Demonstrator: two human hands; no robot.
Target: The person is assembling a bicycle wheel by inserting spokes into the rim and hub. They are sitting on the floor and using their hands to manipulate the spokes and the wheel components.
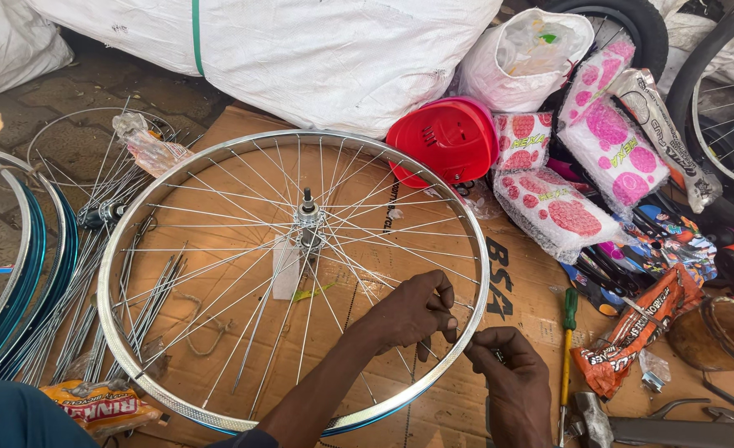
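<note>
Head view only. Bicycle wheel [294, 278] lying flat on cardboard sheet [516, 274], axle at hub [307, 222] pointing straight up toward camera; no long axis to speak of, round rim, spokes radiating out from hub.

Left hand [412, 314] reaching in over the spokes, inside the rim, fingers pinched together on a spoke [433, 286] near the rim edge. Right hand [508, 373] just outside the rim, curled tight at the same spot of rim [466, 332], apparently on the spoke end; exact grip hidden by the fingers. Hands nearly touching, rim running between them.

Right of right hand: green-handled screwdriver [568, 348] lying on cardboard, shaft pointing toward the person. Beyond it an orange packet [636, 332].

Far side of left hand, past the rim: red plastic part [446, 137] and pink-patterned wrapped packs [553, 207].

Left of the wheel, well away from both hands: loose spoke bundle [93, 307] and blue rims [18, 274]. White sack [300, 50] at the far edge.
</note>
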